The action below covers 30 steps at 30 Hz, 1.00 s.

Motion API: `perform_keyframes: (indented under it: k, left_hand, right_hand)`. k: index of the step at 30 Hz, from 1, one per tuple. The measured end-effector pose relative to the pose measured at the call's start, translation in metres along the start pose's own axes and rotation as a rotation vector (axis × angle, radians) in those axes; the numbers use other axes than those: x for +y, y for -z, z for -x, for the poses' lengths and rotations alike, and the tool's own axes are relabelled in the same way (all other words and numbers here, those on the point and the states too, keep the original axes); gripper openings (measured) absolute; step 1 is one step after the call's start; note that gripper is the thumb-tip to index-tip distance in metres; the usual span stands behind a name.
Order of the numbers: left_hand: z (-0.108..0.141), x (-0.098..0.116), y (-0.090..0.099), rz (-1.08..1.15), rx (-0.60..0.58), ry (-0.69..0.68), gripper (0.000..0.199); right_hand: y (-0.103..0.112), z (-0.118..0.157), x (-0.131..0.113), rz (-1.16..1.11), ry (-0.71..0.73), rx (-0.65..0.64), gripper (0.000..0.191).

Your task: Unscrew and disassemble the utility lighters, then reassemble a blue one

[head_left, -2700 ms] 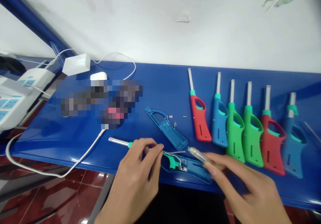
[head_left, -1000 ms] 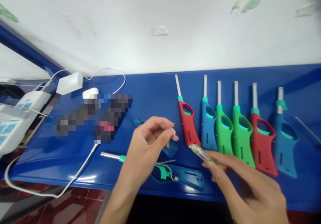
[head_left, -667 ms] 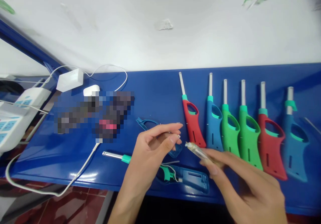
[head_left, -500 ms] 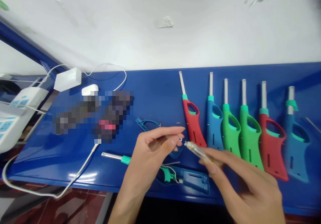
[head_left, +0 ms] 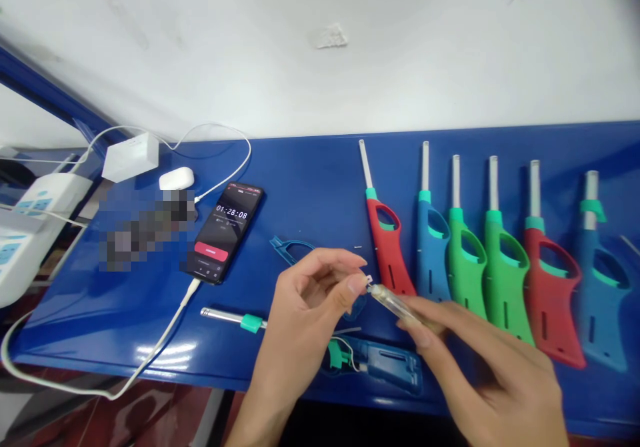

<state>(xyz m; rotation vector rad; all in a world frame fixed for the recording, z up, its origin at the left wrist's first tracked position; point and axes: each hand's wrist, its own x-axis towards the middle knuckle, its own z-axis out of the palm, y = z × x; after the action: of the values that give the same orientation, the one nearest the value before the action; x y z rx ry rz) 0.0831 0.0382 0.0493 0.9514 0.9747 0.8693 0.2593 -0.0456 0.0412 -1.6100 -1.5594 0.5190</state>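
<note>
In my right hand [head_left: 465,353] is a clear, narrow lighter fuel tank [head_left: 395,303], pinched between thumb and fingers with its nozzle end pointing left. My left hand [head_left: 310,307] pinches a tiny white part [head_left: 369,279] between thumb and forefinger, right at that nozzle; whether they touch I cannot tell. Below my hands lies an opened blue lighter body [head_left: 390,360] with a green trigger [head_left: 339,353] and a white wire. Its metal tube [head_left: 223,315] with a green collar [head_left: 251,323] sticks out left of my left wrist. A blue shell piece [head_left: 285,250] rests behind my left hand.
Several assembled lighters, such as a red one [head_left: 390,253] and a green one [head_left: 507,267], stand in a row at right. A phone [head_left: 227,227] with a charging cable, a white earbud case [head_left: 176,178], a white box [head_left: 131,158] and a power strip [head_left: 45,217] are at left.
My left hand has brought the tiny white part rightward, up to the tank's nozzle. My right hand has stayed nearly still. The view has shifted slightly.
</note>
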Motion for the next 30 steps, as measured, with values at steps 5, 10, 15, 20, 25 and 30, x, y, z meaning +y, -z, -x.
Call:
perform_keyframes:
  k: [5, 10, 15, 20, 25, 30]
  left_hand:
    - [0.003, 0.005, -0.002, -0.094, -0.035, 0.054, 0.015]
    - [0.006, 0.009, -0.001, -0.204, -0.062, 0.025, 0.017]
    - [0.006, 0.008, 0.002, -0.230, -0.078, 0.006, 0.015]
    - [0.001, 0.000, 0.006, -0.051, 0.005, -0.034, 0.008]
    - [0.001, -0.001, 0.005, 0.010, 0.028, -0.035, 0.005]
    - [0.004, 0.005, -0.001, -0.113, 0.079, -0.073, 0.004]
  right_hand:
    - [-0.001, 0.001, 0.004, -0.006, 0.032, 0.035, 0.028]
    - [0.001, 0.003, 0.006, 0.024, 0.052, 0.029, 0.026]
    - [0.002, 0.002, 0.006, 0.046, 0.060, 0.026, 0.026]
    - [0.002, 0.002, 0.005, 0.050, 0.070, 0.029, 0.025]
    - [0.000, 0.002, 0.004, 0.038, 0.065, 0.033, 0.026]
    - [-0.002, 0.001, 0.002, 0.034, 0.056, 0.048, 0.026]
